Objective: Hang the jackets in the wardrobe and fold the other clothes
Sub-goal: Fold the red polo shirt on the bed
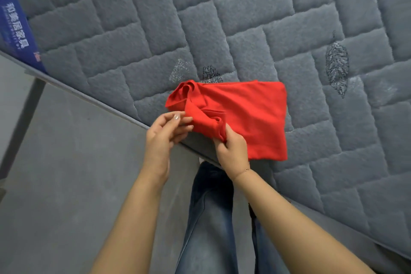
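A red garment [251, 113] lies folded into a rough rectangle on the grey quilted bed [200, 18], close to its near edge. Its bunched collar end points left, and a loose flap lies doubled over toward me. My left hand [165, 133] pinches the left edge of that flap with thumb and fingertips. My right hand [233, 151] grips the flap's lower corner, fingers curled round the cloth. Both hands sit at the bed's edge, about a hand's width apart.
A blue box with white lettering [15, 31] stands at the bed's far left corner. Grey floor [66, 173] spreads left of the bed, with a dark bed leg [24, 118] there. My jeans-clad legs [211, 218] stand against the bed's edge.
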